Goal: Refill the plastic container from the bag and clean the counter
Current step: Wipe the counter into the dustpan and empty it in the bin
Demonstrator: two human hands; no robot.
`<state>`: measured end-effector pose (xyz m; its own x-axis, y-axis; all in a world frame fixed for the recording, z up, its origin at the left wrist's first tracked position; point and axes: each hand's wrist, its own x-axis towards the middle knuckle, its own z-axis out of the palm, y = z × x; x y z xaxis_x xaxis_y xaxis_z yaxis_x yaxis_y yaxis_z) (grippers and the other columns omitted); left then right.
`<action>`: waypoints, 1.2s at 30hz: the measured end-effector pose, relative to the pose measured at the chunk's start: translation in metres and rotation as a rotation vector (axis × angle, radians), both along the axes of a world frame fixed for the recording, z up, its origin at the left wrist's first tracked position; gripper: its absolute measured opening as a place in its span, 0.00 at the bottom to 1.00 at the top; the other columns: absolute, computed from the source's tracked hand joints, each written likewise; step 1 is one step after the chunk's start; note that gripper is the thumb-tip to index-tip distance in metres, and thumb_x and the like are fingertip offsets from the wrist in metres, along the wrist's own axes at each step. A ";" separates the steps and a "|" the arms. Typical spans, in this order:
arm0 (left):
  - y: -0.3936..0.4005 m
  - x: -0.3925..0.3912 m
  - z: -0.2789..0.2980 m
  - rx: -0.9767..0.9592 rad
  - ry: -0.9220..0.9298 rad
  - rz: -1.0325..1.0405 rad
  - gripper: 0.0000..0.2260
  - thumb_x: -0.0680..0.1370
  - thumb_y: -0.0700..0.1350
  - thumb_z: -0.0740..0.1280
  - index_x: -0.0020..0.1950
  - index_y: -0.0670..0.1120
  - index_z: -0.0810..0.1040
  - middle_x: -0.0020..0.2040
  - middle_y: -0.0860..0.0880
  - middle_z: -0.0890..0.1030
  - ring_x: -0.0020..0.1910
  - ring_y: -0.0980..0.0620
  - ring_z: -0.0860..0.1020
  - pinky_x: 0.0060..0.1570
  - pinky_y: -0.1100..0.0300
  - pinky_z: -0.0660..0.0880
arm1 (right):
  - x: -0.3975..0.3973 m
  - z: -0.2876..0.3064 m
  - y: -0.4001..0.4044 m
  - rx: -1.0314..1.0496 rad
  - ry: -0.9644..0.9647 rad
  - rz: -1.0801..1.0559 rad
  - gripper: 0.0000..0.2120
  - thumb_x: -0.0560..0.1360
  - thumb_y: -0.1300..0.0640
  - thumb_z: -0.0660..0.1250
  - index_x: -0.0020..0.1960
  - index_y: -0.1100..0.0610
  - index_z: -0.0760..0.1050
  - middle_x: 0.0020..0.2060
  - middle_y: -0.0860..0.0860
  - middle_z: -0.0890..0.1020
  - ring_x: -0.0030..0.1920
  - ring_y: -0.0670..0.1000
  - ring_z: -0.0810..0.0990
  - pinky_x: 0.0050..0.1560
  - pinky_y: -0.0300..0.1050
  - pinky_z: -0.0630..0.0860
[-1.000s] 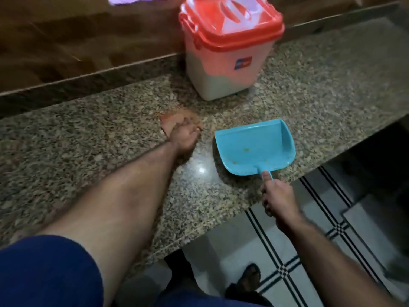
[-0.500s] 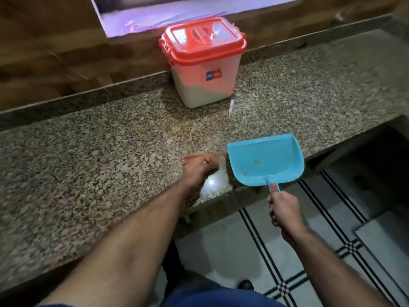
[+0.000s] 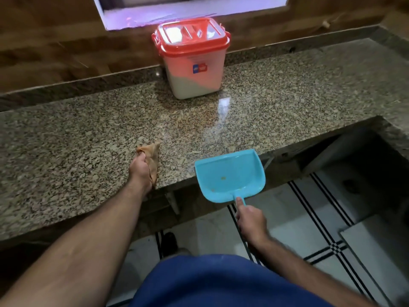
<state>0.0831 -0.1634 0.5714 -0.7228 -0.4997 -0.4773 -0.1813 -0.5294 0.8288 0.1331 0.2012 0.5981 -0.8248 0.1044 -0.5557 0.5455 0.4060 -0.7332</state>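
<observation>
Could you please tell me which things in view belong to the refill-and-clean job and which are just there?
In the job: plastic container, lid on; brown cloth in left hand; blue dustpan held by right hand; counter.
Just there: window; tiled floor.

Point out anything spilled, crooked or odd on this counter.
Little stands out. A few yellowish crumbs lie in the blue dustpan, held at the counter edge by the right hand. The left hand grips a brown cloth. The container stands upright, lid on.

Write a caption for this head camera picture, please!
Left hand wipes counter with cloth; right hand holds dustpan.
</observation>
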 end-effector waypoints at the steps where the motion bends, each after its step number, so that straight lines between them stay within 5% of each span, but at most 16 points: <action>1: -0.001 0.000 -0.001 0.006 0.000 -0.002 0.24 0.84 0.51 0.54 0.73 0.45 0.80 0.67 0.46 0.85 0.66 0.50 0.84 0.75 0.51 0.73 | 0.009 -0.004 0.000 -0.008 -0.020 0.010 0.29 0.82 0.34 0.64 0.33 0.55 0.75 0.24 0.49 0.74 0.26 0.53 0.71 0.29 0.45 0.68; 8: 0.002 -0.006 -0.003 -0.005 -0.050 -0.001 0.25 0.83 0.52 0.53 0.72 0.46 0.80 0.68 0.47 0.84 0.70 0.54 0.81 0.75 0.57 0.70 | 0.034 -0.013 -0.001 -0.062 -0.142 0.003 0.32 0.81 0.34 0.66 0.27 0.54 0.75 0.22 0.50 0.74 0.24 0.53 0.70 0.29 0.46 0.66; 16: -0.013 -0.003 0.015 -0.145 -0.163 0.020 0.19 0.86 0.52 0.57 0.72 0.50 0.80 0.65 0.45 0.85 0.64 0.48 0.85 0.62 0.54 0.83 | 0.050 -0.022 -0.002 -0.030 -0.161 -0.032 0.30 0.80 0.34 0.65 0.28 0.53 0.73 0.24 0.50 0.72 0.29 0.54 0.71 0.35 0.50 0.66; 21: -0.011 -0.010 0.034 -0.452 -0.284 0.029 0.19 0.86 0.56 0.64 0.73 0.49 0.78 0.63 0.48 0.82 0.61 0.47 0.82 0.57 0.53 0.80 | 0.043 -0.034 -0.012 -0.015 -0.172 -0.003 0.29 0.81 0.36 0.67 0.30 0.56 0.75 0.23 0.49 0.74 0.26 0.52 0.70 0.30 0.46 0.66; 25: -0.025 -0.009 0.036 -0.880 -0.410 0.150 0.16 0.87 0.46 0.60 0.72 0.45 0.78 0.62 0.47 0.82 0.60 0.48 0.81 0.61 0.52 0.82 | 0.040 -0.047 -0.013 0.035 -0.158 0.080 0.31 0.82 0.35 0.65 0.28 0.55 0.75 0.22 0.49 0.75 0.26 0.53 0.72 0.32 0.48 0.70; 28: -0.034 -0.008 0.011 -1.039 -0.502 0.158 0.15 0.87 0.52 0.59 0.60 0.44 0.80 0.60 0.47 0.76 0.52 0.49 0.78 0.45 0.56 0.81 | 0.033 -0.057 -0.016 0.159 -0.090 0.216 0.35 0.83 0.33 0.59 0.31 0.58 0.78 0.23 0.50 0.77 0.28 0.54 0.77 0.36 0.53 0.77; 30: -0.023 -0.012 -0.006 -0.941 -0.555 0.099 0.15 0.87 0.56 0.60 0.59 0.48 0.80 0.61 0.47 0.78 0.49 0.50 0.79 0.37 0.59 0.79 | 0.029 -0.060 -0.020 0.174 -0.081 0.222 0.36 0.83 0.32 0.58 0.33 0.61 0.78 0.24 0.51 0.78 0.28 0.54 0.77 0.37 0.54 0.78; 33: 0.016 -0.032 -0.018 -0.762 -0.543 0.005 0.13 0.86 0.52 0.63 0.69 0.51 0.78 0.67 0.44 0.78 0.56 0.48 0.81 0.53 0.52 0.85 | 0.024 -0.062 -0.026 0.144 -0.076 0.158 0.34 0.82 0.33 0.61 0.30 0.59 0.76 0.24 0.50 0.76 0.28 0.54 0.75 0.33 0.52 0.74; 36: 0.063 -0.067 -0.015 -0.933 -0.419 -0.227 0.17 0.87 0.50 0.63 0.75 0.53 0.78 0.79 0.51 0.71 0.74 0.47 0.73 0.76 0.50 0.70 | 0.019 -0.064 -0.029 0.140 -0.096 0.109 0.34 0.81 0.33 0.64 0.26 0.55 0.74 0.22 0.49 0.76 0.29 0.55 0.74 0.36 0.52 0.73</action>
<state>0.0157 -0.1003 0.5561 -0.7112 -0.6720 -0.2063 -0.5637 0.3698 0.7386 0.1523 0.1721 0.5336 -0.7792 0.0993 -0.6189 0.5577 0.5604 -0.6123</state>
